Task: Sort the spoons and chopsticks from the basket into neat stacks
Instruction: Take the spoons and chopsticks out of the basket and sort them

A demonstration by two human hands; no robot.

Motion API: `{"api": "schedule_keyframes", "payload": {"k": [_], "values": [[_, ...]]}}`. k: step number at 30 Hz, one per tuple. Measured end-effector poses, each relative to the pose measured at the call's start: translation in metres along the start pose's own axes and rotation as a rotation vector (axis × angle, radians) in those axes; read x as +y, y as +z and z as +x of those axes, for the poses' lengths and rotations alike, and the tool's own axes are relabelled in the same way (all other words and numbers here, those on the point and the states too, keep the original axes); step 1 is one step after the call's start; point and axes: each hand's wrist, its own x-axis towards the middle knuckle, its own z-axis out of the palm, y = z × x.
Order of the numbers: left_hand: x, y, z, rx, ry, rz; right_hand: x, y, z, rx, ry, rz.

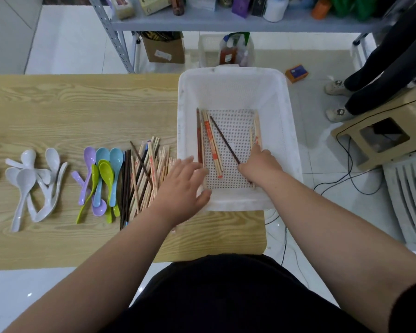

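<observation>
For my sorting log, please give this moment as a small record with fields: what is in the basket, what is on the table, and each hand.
basket: only chopsticks left inside, no spoons seen
table: white spoons, coloured spoons, chopstick pile
left hand: open, fingers spread, over the basket's left rim
right hand: inside the basket, on a dark chopstick; grip not clear
task: not finished

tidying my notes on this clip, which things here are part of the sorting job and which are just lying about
Part of the job:
white basket
chopsticks in the basket
chopstick pile on the table
coloured spoons
white spoons

Just lying about:
orange box on the floor
cardboard box under the shelf
black cable
shelf items
</observation>
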Motion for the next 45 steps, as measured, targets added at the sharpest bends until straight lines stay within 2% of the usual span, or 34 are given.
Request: {"api": "schedule_keyframes", "payload": {"k": [2, 7, 12, 16, 21, 23, 36, 41, 45], "values": [[0.004, 0.010, 0.002, -0.087, 0.000, 0.090, -0.007, 0.002, 0.008, 0.010, -0.004, -0.003], [-0.001, 0.018, 0.001, -0.049, 0.009, 0.127, -0.018, 0.005, 0.027, 0.084, -0.009, -0.040], [-0.001, 0.019, 0.001, -0.007, 0.012, 0.122, -0.021, 0.011, 0.039, 0.125, 0.029, 0.052], [0.000, 0.020, 0.001, 0.045, -0.006, 0.068, -0.044, 0.023, 0.041, 0.113, -0.005, 0.041], [-0.002, 0.021, -0.001, 0.171, -0.063, -0.143, -0.089, 0.034, 0.043, 0.025, -0.009, 0.116], [-0.003, 0.021, -0.002, 0.186, -0.064, -0.143, -0.101, 0.036, 0.044, 0.011, -0.015, 0.120], [-0.001, 0.021, -0.001, 0.085, -0.049, -0.028, -0.091, 0.049, 0.039, 0.059, -0.020, -0.061], [-0.005, 0.018, -0.003, -0.037, -0.170, 0.098, -0.060, 0.044, 0.043, 0.061, 0.029, -0.074], [-0.004, 0.018, -0.001, -0.073, -0.176, 0.102, -0.056, 0.047, 0.040, 0.082, 0.035, -0.126]]}}
